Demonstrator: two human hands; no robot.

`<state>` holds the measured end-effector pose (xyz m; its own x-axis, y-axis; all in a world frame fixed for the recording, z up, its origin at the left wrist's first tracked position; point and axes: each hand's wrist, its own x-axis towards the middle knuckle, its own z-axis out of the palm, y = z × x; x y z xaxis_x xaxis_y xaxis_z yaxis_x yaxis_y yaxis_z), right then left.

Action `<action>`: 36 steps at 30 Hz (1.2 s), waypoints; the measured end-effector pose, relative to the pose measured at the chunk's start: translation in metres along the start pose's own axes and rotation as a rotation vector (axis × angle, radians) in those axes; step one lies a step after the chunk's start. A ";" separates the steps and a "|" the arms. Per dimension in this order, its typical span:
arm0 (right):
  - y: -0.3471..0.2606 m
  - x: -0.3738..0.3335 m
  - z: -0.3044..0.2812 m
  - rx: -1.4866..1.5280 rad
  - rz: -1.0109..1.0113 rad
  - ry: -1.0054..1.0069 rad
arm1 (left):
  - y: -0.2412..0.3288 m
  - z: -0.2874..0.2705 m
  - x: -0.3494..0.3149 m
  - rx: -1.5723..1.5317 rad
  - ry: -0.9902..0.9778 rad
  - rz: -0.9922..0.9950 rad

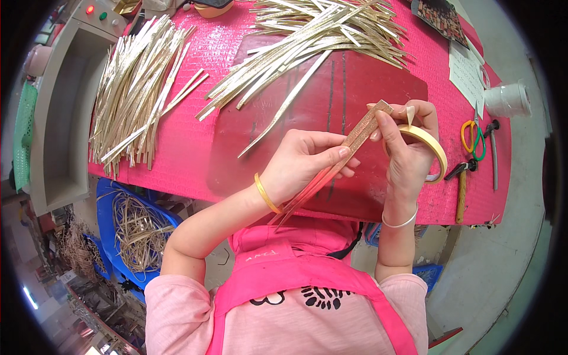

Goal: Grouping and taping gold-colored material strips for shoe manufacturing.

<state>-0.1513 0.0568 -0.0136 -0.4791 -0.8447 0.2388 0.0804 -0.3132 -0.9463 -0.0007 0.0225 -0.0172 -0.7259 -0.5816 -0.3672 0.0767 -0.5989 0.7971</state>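
Both hands are at work over the dark red mat point(378, 83), a smooth sheet with a soft sheen and a few dark, straight lines. The left hand point(313, 151) has a pinch grip, thumb over fingers, around the middle of the glittery strip bundle point(360, 134), flat and slim, grainy gold-bronze at the top and reddish toward its narrow, split tails. And where is that bundle? Slanting between the two hands, above the mat's near half, tails trailing down past the left wrist toward the pink apron point(266, 266).

The right hand point(411, 139) nips the square-cut upper end between thumb and fingers, and it carries the tape roll point(436, 155) too, a pale yellow ring lying against the palm (a little tab of tape pokes up by the index finger). A busy grip, that one!

Beyond the hands, a loose heap of shiny strips point(319, 35) fans over the mat's far edge, metallic, stiff and criss-crossed. Off to the left, a second pile point(136, 89) lies on the bumpy pink table cover point(198, 53). Over on the right: scissors point(480, 148) with looped yellow and green handles, and a fat white spool point(509, 100), tightly wound.
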 end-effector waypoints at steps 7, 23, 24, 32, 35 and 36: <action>0.002 0.014 -0.008 0.086 0.038 -0.016 | -0.010 -0.010 -0.005 0.069 -0.009 0.000; 0.007 -0.029 -0.007 -0.338 0.101 -0.304 | -0.004 -0.013 0.002 -0.130 0.132 -0.055; 0.010 -0.026 -0.006 -0.285 0.106 -0.276 | -0.004 -0.013 0.002 -0.129 0.130 -0.056; 0.017 -0.031 0.003 -0.016 0.132 -0.211 | 0.001 0.001 -0.006 -0.120 0.077 -0.040; 0.015 -0.035 0.003 -0.121 0.145 -0.336 | -0.003 -0.003 -0.005 -0.043 0.122 0.039; 0.016 -0.038 0.003 -0.228 0.075 -0.253 | -0.003 -0.004 -0.006 -0.045 0.121 0.041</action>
<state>-0.1295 0.0827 -0.0369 -0.2453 -0.9514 0.1861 -0.1037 -0.1651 -0.9808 0.0056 0.0258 -0.0194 -0.6340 -0.6667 -0.3920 0.1372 -0.5958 0.7913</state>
